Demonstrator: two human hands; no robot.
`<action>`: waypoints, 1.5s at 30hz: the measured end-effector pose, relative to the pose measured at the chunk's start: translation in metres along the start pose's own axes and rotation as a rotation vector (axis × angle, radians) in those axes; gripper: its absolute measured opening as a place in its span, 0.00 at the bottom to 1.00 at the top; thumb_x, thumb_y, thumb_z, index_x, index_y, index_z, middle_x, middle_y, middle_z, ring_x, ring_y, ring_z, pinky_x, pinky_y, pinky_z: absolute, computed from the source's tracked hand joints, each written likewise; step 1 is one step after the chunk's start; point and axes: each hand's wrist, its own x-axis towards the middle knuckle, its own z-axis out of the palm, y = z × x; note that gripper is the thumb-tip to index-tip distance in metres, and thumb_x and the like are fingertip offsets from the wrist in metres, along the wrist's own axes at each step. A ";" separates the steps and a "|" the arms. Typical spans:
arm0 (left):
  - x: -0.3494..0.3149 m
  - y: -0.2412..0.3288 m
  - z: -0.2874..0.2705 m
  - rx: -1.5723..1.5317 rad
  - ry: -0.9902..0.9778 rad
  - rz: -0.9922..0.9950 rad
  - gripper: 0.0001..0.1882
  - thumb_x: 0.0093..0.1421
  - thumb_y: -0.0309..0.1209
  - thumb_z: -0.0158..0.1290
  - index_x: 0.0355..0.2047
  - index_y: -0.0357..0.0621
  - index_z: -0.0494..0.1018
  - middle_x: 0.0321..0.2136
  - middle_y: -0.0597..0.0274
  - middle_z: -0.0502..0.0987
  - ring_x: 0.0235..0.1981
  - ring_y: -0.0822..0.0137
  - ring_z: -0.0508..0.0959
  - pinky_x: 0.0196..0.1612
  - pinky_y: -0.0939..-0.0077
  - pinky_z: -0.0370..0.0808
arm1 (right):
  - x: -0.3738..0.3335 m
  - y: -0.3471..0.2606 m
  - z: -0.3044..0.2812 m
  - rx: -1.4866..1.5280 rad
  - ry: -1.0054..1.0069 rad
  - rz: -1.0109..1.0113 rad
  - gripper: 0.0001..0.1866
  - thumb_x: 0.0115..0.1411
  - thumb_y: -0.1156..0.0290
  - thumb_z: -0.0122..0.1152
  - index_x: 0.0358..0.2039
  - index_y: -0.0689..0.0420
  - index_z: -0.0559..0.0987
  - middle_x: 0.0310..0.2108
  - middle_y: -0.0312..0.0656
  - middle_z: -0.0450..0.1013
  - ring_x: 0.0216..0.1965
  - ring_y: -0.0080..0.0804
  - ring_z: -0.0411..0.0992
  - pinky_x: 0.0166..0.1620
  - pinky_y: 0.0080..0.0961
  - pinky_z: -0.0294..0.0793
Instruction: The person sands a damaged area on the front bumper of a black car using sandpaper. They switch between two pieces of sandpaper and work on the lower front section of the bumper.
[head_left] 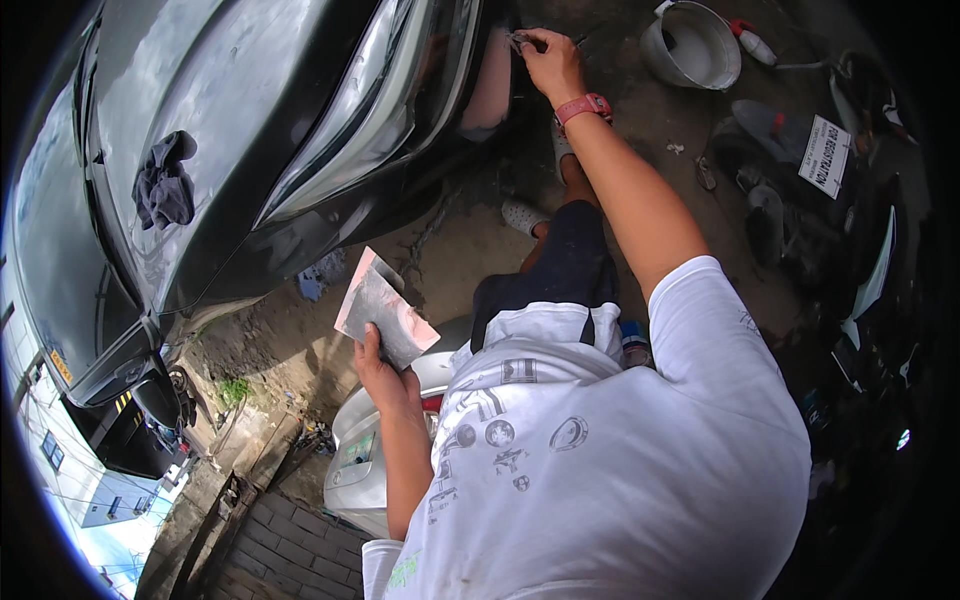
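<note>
My left hand grips a flat grey board by its lower edge, thumb on top. Pink paste is smeared along the board's left side and lower right corner. Stretched out to the front corner of a black car, my right hand pinches a small dark piece whose kind I cannot make out. It is at the edge of a pink patch on the bodywork, beyond the headlight. The fingers partly hide this piece. A red watch circles my right wrist.
A dark cloth lies on the bonnet. Far right stand a pale bucket, a white bottle with red top and a dark motorcycle with a white plate. Beside my left forearm is a silver-white body panel; a bluish cloth lies below the car.
</note>
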 end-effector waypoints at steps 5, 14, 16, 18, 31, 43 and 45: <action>-0.006 0.000 0.010 0.047 -0.027 0.027 0.22 0.79 0.35 0.56 0.67 0.38 0.72 0.58 0.54 0.82 0.56 0.61 0.85 0.61 0.64 0.83 | 0.021 -0.007 0.017 -0.124 0.092 -0.229 0.15 0.63 0.66 0.64 0.47 0.51 0.92 0.46 0.47 0.87 0.49 0.53 0.84 0.57 0.43 0.83; -0.001 -0.001 0.019 0.020 0.013 0.012 0.19 0.79 0.35 0.54 0.65 0.38 0.73 0.56 0.54 0.83 0.54 0.62 0.86 0.59 0.64 0.84 | -0.001 -0.007 0.012 -0.081 0.011 -0.315 0.14 0.61 0.74 0.62 0.44 0.56 0.91 0.43 0.47 0.85 0.48 0.55 0.83 0.55 0.47 0.83; -0.001 0.001 0.022 0.032 0.012 0.011 0.19 0.80 0.35 0.55 0.64 0.37 0.73 0.55 0.54 0.83 0.54 0.61 0.86 0.59 0.64 0.84 | 0.015 -0.002 0.010 -0.089 0.099 -0.285 0.14 0.63 0.72 0.62 0.45 0.55 0.92 0.44 0.47 0.85 0.48 0.54 0.83 0.55 0.44 0.83; 0.001 0.003 0.024 0.043 0.011 0.009 0.19 0.80 0.35 0.55 0.64 0.37 0.74 0.55 0.54 0.84 0.54 0.61 0.86 0.58 0.64 0.84 | 0.025 0.002 0.014 -0.105 0.099 -0.283 0.14 0.63 0.72 0.62 0.44 0.55 0.92 0.45 0.47 0.85 0.48 0.54 0.83 0.55 0.44 0.83; 0.018 0.001 0.022 0.048 0.002 -0.012 0.22 0.77 0.37 0.59 0.64 0.38 0.74 0.55 0.55 0.83 0.55 0.60 0.85 0.58 0.63 0.84 | -0.010 -0.016 0.024 -0.074 0.020 -0.249 0.15 0.63 0.75 0.60 0.45 0.55 0.91 0.46 0.46 0.85 0.49 0.54 0.83 0.55 0.43 0.83; 0.029 0.003 0.020 0.016 -0.010 -0.016 0.19 0.78 0.34 0.56 0.64 0.39 0.74 0.56 0.56 0.84 0.54 0.63 0.86 0.59 0.64 0.84 | -0.098 -0.043 0.017 -0.059 -0.013 -0.251 0.14 0.62 0.82 0.61 0.46 0.63 0.89 0.46 0.47 0.84 0.50 0.54 0.82 0.56 0.43 0.82; 0.030 0.004 0.019 0.027 -0.012 -0.019 0.21 0.78 0.35 0.57 0.65 0.39 0.73 0.57 0.56 0.83 0.56 0.61 0.85 0.60 0.63 0.83 | -0.112 -0.046 0.019 -0.060 -0.010 -0.248 0.14 0.61 0.82 0.62 0.45 0.62 0.89 0.46 0.47 0.83 0.51 0.53 0.81 0.55 0.44 0.81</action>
